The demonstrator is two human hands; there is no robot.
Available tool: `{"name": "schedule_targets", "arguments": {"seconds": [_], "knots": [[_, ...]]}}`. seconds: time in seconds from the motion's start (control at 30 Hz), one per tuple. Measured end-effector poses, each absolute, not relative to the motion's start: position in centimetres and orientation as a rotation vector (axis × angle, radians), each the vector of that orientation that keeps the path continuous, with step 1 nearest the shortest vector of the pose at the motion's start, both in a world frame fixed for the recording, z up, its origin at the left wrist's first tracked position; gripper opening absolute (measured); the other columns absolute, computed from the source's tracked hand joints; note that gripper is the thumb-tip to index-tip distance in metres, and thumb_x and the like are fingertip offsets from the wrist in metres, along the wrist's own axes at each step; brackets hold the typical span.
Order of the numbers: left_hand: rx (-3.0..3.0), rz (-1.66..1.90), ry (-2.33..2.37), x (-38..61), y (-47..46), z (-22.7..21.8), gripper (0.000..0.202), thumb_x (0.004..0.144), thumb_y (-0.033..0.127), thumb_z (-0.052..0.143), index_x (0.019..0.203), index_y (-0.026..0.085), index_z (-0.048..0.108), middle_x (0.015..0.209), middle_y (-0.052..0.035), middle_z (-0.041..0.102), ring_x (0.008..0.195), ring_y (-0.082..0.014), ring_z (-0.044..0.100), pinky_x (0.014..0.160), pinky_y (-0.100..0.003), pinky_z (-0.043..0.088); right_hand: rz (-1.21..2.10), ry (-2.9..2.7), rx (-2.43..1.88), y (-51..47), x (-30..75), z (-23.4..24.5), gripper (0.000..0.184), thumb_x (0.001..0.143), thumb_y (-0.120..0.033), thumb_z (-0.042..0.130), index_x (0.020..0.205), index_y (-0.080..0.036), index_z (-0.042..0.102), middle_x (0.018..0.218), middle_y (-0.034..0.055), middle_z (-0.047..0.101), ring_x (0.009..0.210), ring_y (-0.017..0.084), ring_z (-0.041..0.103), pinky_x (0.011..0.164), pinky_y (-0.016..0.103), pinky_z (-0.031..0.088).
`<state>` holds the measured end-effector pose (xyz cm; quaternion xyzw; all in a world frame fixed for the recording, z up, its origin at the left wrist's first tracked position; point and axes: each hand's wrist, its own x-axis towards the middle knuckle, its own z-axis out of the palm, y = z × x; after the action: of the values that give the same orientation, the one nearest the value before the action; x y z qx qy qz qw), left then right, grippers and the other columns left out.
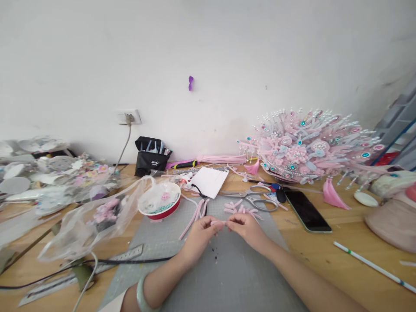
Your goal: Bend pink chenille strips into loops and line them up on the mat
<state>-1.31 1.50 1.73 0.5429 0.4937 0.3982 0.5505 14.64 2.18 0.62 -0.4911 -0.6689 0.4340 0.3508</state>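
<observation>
My left hand (205, 232) and my right hand (246, 229) meet over the grey cutting mat (240, 277), fingers pinched. Between them is a short pink pipe cleaner (217, 222), held at both ends. Just beyond my right hand lies a small pile of cut pink pipe cleaner pieces (240, 208). Longer pink pipe cleaners (195, 219) rest beyond my left hand. Scissors (251, 200) with grey handles lie behind the pile. A pale green bangle circles my left wrist.
A red-rimmed bowl of beads (173, 208) and a plastic bag (81, 236) stand left. White paper (209, 180) lies behind my hands. At right are a phone (307, 212), a striped stick (373, 266) and a large beaded pink headdress (299, 149). A black cable (136, 261) crosses the left side.
</observation>
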Motion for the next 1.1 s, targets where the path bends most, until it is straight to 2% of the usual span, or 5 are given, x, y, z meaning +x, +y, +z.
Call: {"name": "schedule_targets", "arguments": {"seconds": [0.17,0.47,0.63,0.77,1.1], "knots": [[1.172,0.957,1.147,-1.5,1.9,0.7,0.025,0.065,0.038,0.058,0.057,0.016,0.049,0.05,0.0037,0.045,0.046,-0.0089,0.034,0.046,-0.021,0.023,1.098,-1.727,-1.245,1.8,14.4,0.9,0.02,0.072,-0.028,0.049,0.056,-0.016,0.051,0.051,-0.0034,0.042,0.049,0.009,0.035,0.047,0.021,0.025],[1.195,0.984,1.075,-1.6,1.6,0.8,0.024,0.064,0.036,0.06,0.057,0.016,0.05,0.051,0.0038,0.045,0.046,-0.0093,0.035,0.048,-0.022,0.027,1.286,-1.694,-1.168,1.4,14.5,1.5,0.021,0.072,-0.025,0.051,0.054,-0.016,0.055,0.051,-0.0028,0.048,0.05,0.009,0.037,0.049,0.022,0.026],[1.229,1.03,0.962,-1.7,1.4,1.2,0.023,0.064,0.034,0.061,0.056,0.016,0.05,0.052,0.004,0.045,0.049,-0.0096,0.037,0.051,-0.021,0.028,1.635,-1.343,-1.063,0.9,14.3,2.1,0.011,0.066,-0.022,0.055,0.058,-0.015,0.058,0.054,-0.0016,0.054,0.052,0.009,0.042,0.053,0.021,0.029],[1.227,1.042,0.848,-1.8,1.3,1.0,0.021,0.065,0.032,0.061,0.057,0.015,0.05,0.051,0.0041,0.045,0.05,-0.0091,0.036,0.052,-0.021,0.029,1.945,-1.091,-0.949,0.7,14.1,2.2,0.011,0.063,-0.021,0.056,0.055,-0.013,0.054,0.052,-0.0019,0.051,0.048,0.007,0.04,0.049,0.02,0.027],[1.154,1.06,1.012,-1.4,1.8,0.6,0.028,0.07,0.039,0.056,0.056,0.016,0.048,0.052,0.0033,0.045,0.05,-0.0102,0.039,0.051,-0.022,0.028,1.449,-1.564,-1.144,1.0,13.8,1.2,0.019,0.07,-0.021,0.044,0.051,-0.017,0.045,0.048,-0.0045,0.042,0.047,0.008,0.038,0.047,0.021,0.027]]}}
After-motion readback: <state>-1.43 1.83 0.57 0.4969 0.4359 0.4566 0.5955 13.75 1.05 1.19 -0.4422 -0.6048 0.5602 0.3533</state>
